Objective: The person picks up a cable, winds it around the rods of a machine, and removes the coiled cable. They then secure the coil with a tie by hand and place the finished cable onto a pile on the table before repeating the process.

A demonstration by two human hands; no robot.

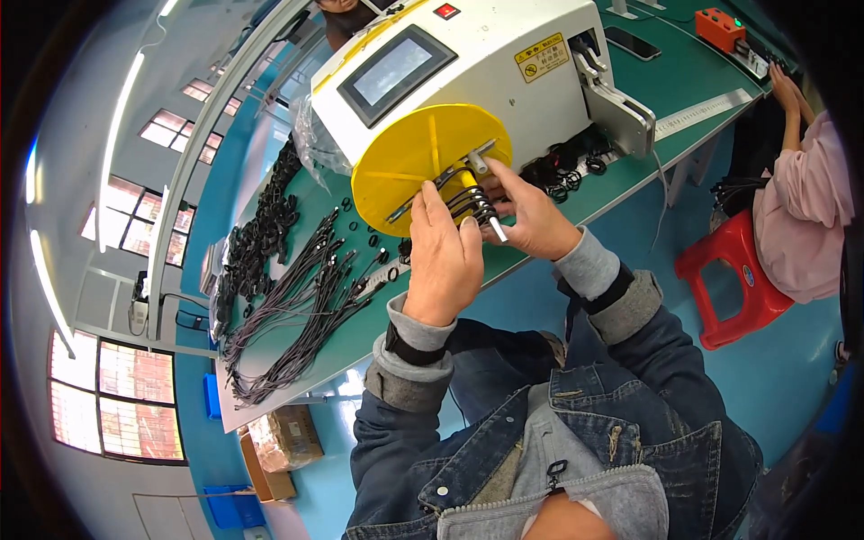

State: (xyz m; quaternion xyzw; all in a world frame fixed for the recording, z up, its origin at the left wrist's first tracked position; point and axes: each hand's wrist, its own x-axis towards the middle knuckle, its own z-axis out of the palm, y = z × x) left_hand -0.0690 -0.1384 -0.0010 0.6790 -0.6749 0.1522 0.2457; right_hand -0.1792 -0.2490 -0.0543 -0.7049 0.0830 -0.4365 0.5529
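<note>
The single view looks from the wearer's head, steeply down and forward over the jacket [486, 441], which looms closest along the lower edge. The left hand [441, 261] and right hand [537, 216] sit near the centre, at middle range, with the machine [486, 72] just beyond. The fisheye lens reaches wide: far windows [117, 396] curve at the left, a co-worker's sleeve [819, 180] shows at the right, and black rounds off the corners. The table [693, 85] runs aslant, climbing rightward.

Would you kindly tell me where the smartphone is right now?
In the head view, the smartphone lies at upper right on the green tabletop, between the white machine and the orange box.
</note>
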